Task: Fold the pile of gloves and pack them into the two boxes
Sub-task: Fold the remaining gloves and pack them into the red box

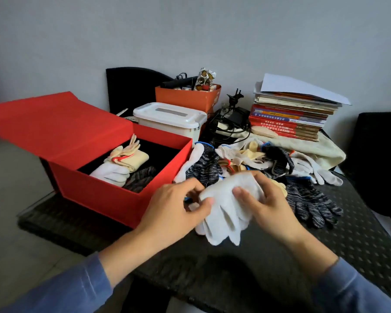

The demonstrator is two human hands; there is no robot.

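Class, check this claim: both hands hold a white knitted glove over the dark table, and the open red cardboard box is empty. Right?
No. The head view shows the open red cardboard box holding folded gloves, white, cream and dark striped. The left hand and right hand do hold the white knitted glove over the dark table.

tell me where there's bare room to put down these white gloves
Bare table lies at the near edge, between the red box and the grey striped glove. The red box's far right corner is also bare, behind the folded gloves. Crowded: the glove pile, and the back by the white bin, cables and books.
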